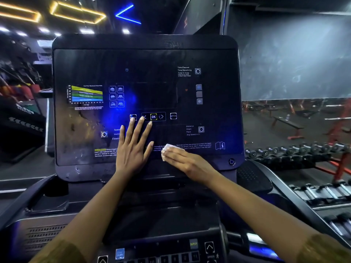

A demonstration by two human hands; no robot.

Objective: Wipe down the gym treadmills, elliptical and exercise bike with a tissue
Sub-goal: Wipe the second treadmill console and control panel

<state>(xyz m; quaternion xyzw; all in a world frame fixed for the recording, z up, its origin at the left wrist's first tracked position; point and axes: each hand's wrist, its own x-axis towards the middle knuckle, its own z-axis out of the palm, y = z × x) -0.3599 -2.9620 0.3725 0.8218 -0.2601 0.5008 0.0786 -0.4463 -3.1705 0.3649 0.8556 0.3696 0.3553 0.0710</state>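
Observation:
A treadmill's big dark console panel [148,76] fills the middle of the head view, with printed buttons and a coloured heart-rate chart. My left hand [133,147] lies flat on the lower middle of the panel, fingers straight and spread, fingertips near the OK button. To its right, my right hand [183,160] presses a crumpled white tissue [168,149] against the panel's lower edge. Its fingers lie flat over the tissue, which shows only at the fingertips. Smudges and stains mark the panel's lower left.
Below the console lies a lower keypad [157,253] with arrow keys. Curved handrails [28,202] run on both sides. A rack of dumbbells [296,150] stands at the right, with benches [288,126] on the gym floor behind. Another machine [22,111] stands at the left.

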